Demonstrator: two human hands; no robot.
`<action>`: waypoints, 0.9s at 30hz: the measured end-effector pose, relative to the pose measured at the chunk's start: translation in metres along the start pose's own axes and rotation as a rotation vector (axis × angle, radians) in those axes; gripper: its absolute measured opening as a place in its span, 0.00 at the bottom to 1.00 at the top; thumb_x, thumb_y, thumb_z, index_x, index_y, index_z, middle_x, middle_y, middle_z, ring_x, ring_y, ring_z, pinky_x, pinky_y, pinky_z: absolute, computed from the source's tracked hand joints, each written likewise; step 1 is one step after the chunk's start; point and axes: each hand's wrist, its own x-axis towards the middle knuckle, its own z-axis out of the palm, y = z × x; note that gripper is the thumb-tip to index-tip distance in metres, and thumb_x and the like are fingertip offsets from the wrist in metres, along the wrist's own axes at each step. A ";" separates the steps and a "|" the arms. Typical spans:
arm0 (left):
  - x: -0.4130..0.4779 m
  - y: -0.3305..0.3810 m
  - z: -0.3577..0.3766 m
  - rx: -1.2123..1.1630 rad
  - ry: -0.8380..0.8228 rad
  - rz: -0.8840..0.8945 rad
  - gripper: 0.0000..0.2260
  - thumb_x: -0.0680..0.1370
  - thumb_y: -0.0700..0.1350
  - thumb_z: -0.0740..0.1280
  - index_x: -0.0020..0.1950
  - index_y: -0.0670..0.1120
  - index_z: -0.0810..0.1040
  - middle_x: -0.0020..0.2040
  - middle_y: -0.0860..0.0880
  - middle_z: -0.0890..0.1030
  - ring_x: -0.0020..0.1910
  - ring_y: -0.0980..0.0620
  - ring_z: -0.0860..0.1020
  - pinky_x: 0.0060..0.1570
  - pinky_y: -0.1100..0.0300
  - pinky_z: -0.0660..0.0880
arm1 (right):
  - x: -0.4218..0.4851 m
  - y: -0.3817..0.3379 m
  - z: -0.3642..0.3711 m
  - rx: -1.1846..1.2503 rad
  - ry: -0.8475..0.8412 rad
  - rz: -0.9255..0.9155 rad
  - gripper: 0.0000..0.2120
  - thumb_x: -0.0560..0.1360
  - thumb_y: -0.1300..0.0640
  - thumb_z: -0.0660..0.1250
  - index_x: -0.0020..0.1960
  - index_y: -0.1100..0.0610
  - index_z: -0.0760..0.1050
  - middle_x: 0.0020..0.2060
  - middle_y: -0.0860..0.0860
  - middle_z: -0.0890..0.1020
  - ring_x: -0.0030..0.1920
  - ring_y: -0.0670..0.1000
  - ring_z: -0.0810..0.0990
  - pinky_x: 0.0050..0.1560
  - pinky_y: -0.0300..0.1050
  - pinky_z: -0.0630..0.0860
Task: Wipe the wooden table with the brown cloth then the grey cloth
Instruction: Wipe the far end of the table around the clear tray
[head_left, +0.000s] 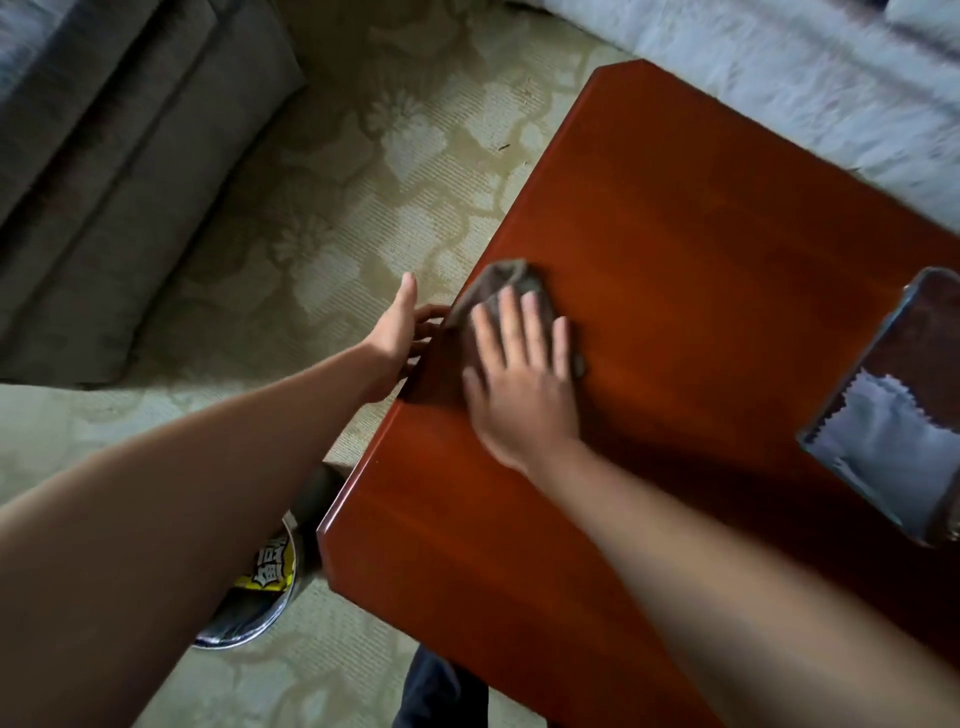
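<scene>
On my feed, the right hand (519, 384) lies flat on the crumpled brown cloth (498, 283), its fingers (535, 322) straight and spread, pressing the cloth onto the glossy reddish-brown wooden counter (701, 234) close to its left edge. The left hand (397, 338) sits just beside, off the counter: its thumb stands apart and its loosely bent fingers touch the counter's left side. I cannot tell whether they hook underneath.

To the right, well apart from the brown cloth, a dark glossy tray with a grey rim (924, 332) rests on the counter, cut off by the frame. The pale grey cloth with a zigzag edge (878, 431) lies in its near end. Nothing lies between the hand and the tray.

Around the counter I see a pale patterned carpet (363, 156), a grey upholstered sofa (119, 182) at far left, and a light fluffy-covered seat (779, 78) at far right. A round tin with a yellow label (260, 587) lies on the carpet, partly hidden by the left forearm.

I count two cloths, one tray, two hands, one tin.
</scene>
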 end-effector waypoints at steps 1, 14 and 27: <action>-0.003 -0.005 -0.004 -0.003 -0.023 -0.015 0.37 0.82 0.72 0.42 0.61 0.50 0.82 0.54 0.49 0.84 0.51 0.50 0.80 0.54 0.56 0.73 | -0.015 -0.017 0.005 0.022 -0.017 -0.068 0.34 0.83 0.41 0.53 0.85 0.52 0.53 0.85 0.56 0.50 0.85 0.59 0.44 0.82 0.66 0.44; -0.024 -0.017 0.018 0.229 0.122 0.012 0.43 0.76 0.78 0.45 0.79 0.52 0.72 0.78 0.47 0.73 0.76 0.45 0.71 0.79 0.46 0.62 | -0.148 -0.065 0.046 -0.090 -0.200 -0.642 0.30 0.84 0.41 0.54 0.85 0.44 0.53 0.85 0.49 0.49 0.85 0.52 0.43 0.82 0.60 0.40; -0.030 -0.022 0.038 0.562 0.434 0.101 0.39 0.84 0.67 0.42 0.75 0.40 0.74 0.72 0.35 0.75 0.71 0.36 0.73 0.71 0.46 0.67 | -0.011 0.137 -0.030 -0.090 -0.076 0.158 0.32 0.83 0.38 0.45 0.86 0.46 0.49 0.85 0.51 0.48 0.85 0.55 0.43 0.83 0.62 0.44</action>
